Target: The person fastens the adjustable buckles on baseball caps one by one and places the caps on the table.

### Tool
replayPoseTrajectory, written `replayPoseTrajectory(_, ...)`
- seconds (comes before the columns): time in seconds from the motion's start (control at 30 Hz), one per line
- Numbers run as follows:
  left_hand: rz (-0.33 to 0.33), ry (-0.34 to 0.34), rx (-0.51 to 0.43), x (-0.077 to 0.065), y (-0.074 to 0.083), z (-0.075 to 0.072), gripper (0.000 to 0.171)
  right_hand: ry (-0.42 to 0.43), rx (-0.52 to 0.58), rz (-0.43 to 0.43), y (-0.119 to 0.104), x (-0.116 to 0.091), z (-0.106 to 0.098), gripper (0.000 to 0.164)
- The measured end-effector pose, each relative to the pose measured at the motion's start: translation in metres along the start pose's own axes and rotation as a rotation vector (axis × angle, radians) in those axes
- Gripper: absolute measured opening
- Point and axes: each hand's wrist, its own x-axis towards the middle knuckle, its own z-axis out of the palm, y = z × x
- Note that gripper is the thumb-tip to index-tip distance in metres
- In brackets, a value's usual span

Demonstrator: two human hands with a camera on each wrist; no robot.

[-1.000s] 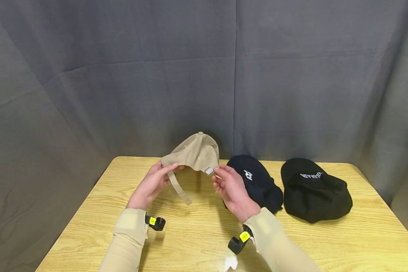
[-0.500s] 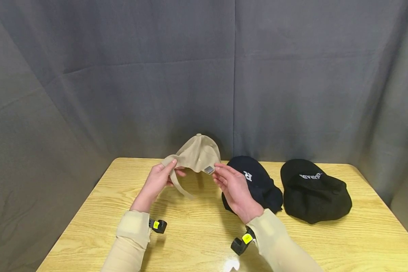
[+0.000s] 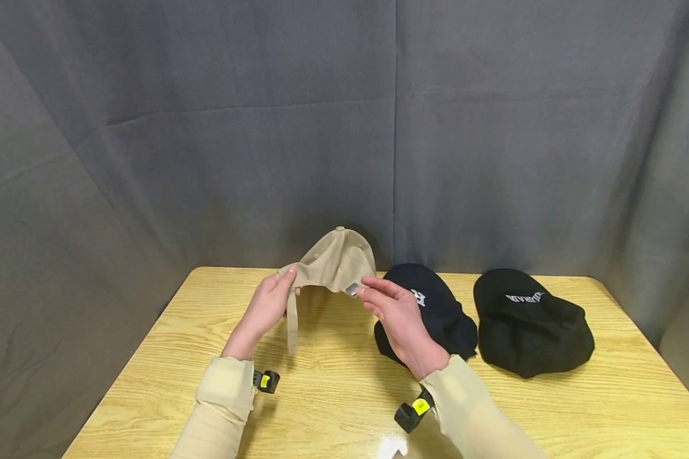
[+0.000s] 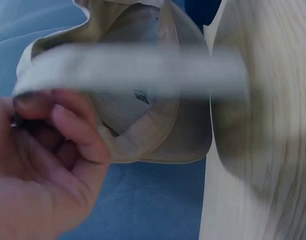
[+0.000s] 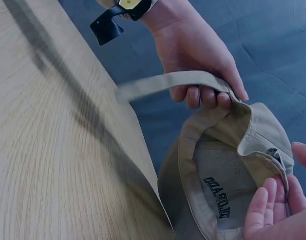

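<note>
Both hands hold a beige baseball cap up above the table, its back opening toward me. The left hand pinches the cap's edge where the loose strap starts; that strap hangs free. Beside the metal buckle, the right hand grips the cap's other back edge between thumb and fingers. The right wrist view looks into the crown, where the reverse of dark stitched lettering shows. In the left wrist view the strap is blurred and crosses in front of the cap.
A navy cap with a white letter lies on the wooden table, just behind the right hand. To its right is a black cap with white lettering. A grey curtain hangs behind the table.
The loose strap has swung from slanting rightward to hanging nearly straight down. The left hand has shifted slightly right along the cap's edge. Right fingers now cover more of the buckle.
</note>
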Motion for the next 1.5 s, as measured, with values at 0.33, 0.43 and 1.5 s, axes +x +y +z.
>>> replayPoseTrajectory(0.33,0.118,-0.191,-0.228,0.002,-0.004,0.001,0.023,-0.004,-0.014,-0.009,-0.001,-0.002,-0.003,0.031)
replayPoseTrajectory(0.43,0.134,-0.265,-0.254,0.000,-0.004,0.000,0.036,-0.007,-0.022,-0.015,-0.001,-0.002,-0.003,0.031)
replayPoseTrajectory(1.5,0.205,-0.271,-0.242,-0.002,0.002,0.009,0.022,0.108,-0.395,-0.112,0.012,0.002,-0.008,0.032)
